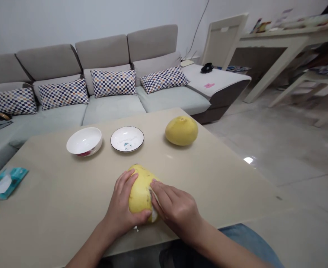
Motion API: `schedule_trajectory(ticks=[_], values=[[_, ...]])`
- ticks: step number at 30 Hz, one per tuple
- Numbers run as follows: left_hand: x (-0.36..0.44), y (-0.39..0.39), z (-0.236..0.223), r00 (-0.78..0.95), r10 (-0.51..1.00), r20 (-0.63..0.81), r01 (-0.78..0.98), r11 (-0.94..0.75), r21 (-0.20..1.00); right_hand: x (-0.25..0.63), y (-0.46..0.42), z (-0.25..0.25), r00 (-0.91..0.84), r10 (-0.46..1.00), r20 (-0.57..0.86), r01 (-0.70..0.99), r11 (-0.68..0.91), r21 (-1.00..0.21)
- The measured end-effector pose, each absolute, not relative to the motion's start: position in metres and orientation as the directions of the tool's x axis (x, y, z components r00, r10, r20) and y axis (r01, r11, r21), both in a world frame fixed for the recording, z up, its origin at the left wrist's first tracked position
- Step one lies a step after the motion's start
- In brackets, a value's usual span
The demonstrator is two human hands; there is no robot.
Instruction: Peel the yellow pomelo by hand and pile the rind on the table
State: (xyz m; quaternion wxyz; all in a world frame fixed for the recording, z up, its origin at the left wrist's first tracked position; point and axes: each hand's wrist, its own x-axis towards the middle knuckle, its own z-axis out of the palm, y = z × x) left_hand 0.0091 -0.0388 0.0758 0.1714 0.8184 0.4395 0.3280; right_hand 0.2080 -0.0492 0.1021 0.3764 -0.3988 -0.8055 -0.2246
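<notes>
A yellow pomelo (pixel 139 191) rests on the table close to its front edge, with a patch of white pith showing on its lower right side. My left hand (pixel 124 203) is wrapped round its left side, the thumb lying across the near face. On the right side, the fingers of my right hand (pixel 177 208) press against the rind beside the exposed pith; the thumb is partly tucked at the torn spot. A small white scrap lies on the table just below the fruit. Farther back sits a second, whole pomelo (pixel 181 131).
Across the table (pixel 69 193) stand a white bowl (pixel 85 140) and a black-rimmed plate (pixel 127 139). A teal tissue pack (pixel 6 182) lies at the left. Behind is a grey sofa (pixel 108 111) with checked cushions; tiled floor stretches to the right.
</notes>
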Motion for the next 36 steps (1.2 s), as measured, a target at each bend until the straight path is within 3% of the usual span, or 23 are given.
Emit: schedule_trajectory(ticks=[9,14,16,20,25,29,31,36], values=[[0.009,-0.043,0.075,0.383,0.840,0.385,0.605,-0.543,0.582,0.224,-0.053,0.109,-0.334,0.636,0.696,0.716,0.651,-0.252],[0.002,-0.044,0.074,0.408,0.816,0.410,0.582,-0.578,0.572,0.232,-0.041,0.112,-0.343,0.765,0.544,0.562,0.632,-0.534],[0.000,-0.043,0.074,0.414,0.815,0.405,0.576,-0.579,0.577,0.234,-0.037,0.112,-0.374,0.804,0.463,0.541,0.594,-0.595],[-0.001,-0.042,0.072,0.439,0.807,0.396,0.554,-0.590,0.587,0.236,-0.035,0.118,-0.460,0.783,0.419,0.603,0.622,-0.500],[0.000,-0.040,0.071,0.445,0.800,0.403,0.546,-0.599,0.585,0.228,-0.032,0.125,-0.621,0.639,0.455,0.646,0.745,-0.165],[0.000,-0.039,0.069,0.434,0.806,0.403,0.543,-0.591,0.597,0.219,-0.030,0.117,-0.663,0.524,0.534,0.660,0.747,0.086],[0.000,-0.039,0.069,0.430,0.808,0.402,0.539,-0.587,0.604,0.217,-0.030,0.113,-0.628,0.522,0.577,0.682,0.726,0.085],[0.000,-0.041,0.068,0.436,0.807,0.400,0.532,-0.589,0.608,0.224,-0.034,0.115,-0.505,0.658,0.559,0.705,0.688,-0.173]])
